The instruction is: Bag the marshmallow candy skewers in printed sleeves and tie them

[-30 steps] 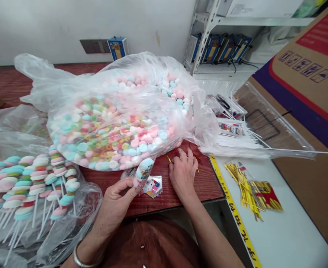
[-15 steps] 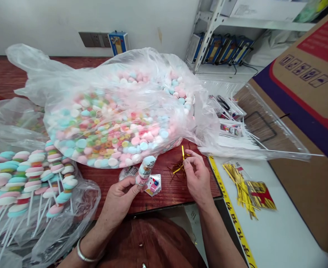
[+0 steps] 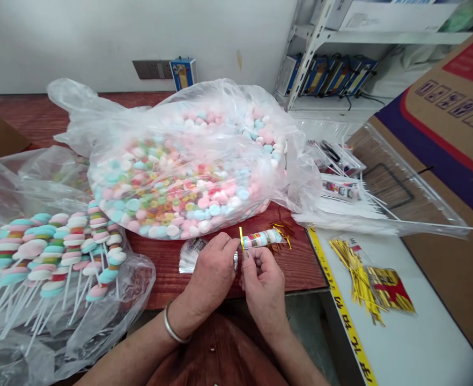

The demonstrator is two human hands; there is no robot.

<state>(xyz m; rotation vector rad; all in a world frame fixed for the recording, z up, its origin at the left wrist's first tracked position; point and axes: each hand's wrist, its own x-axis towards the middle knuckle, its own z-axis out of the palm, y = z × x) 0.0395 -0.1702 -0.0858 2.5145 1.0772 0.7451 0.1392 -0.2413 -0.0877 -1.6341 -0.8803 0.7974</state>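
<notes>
A wrapped marshmallow skewer (image 3: 263,238) lies sideways over the red table, its printed clear wrapper pointing right. Closed at its left end is my left hand (image 3: 214,271), which hides the bottom of the wrapper. A gold twist tie (image 3: 241,237) stands up at that end, between my hands. My right hand (image 3: 264,289) pinches at the tie, fingertips close against the left hand. Loose gold ties (image 3: 282,230) lie just behind the skewer. Beside my left hand are flat printed wrappers (image 3: 190,257), partly covered by it.
A big clear bag of marshmallows and gummy rings (image 3: 180,187) fills the table's back. Finished marshmallow skewers (image 3: 59,246) lie on plastic at left. At right are more gold ties (image 3: 357,279), white sticks (image 3: 341,209), a clear tray (image 3: 413,187) and a cardboard box (image 3: 453,139).
The skewer has turned from upright to sideways, pointing right. My right hand has brought the gold tie left to the skewer's end, and both hands now meet there. The view has shifted slightly.
</notes>
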